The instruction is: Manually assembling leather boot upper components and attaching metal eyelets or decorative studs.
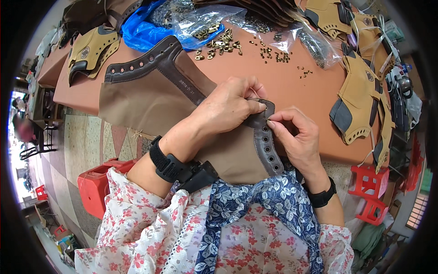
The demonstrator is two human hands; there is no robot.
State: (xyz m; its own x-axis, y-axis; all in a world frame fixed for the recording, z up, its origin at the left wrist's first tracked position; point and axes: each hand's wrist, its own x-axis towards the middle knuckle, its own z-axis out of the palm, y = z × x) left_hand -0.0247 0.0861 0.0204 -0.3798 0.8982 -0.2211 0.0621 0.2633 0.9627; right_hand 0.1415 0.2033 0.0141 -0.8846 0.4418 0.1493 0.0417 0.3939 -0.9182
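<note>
The brown shoe piece [150,102] spreads beneath the left forearm, reaching toward 9 o'clock from the left hand [230,102], while its dark corner sits at that hand's 3 o'clock. The left thumb and fingers are closed, pinching that corner. At the right hand's [299,137] 9 o'clock runs the strip's row of holes [268,148]; thumb and index finger nearly meet at its edge, though I cannot tell whether they grip a small part. Metal fittings [221,44] lie at the left hand's 12 o'clock.
</note>
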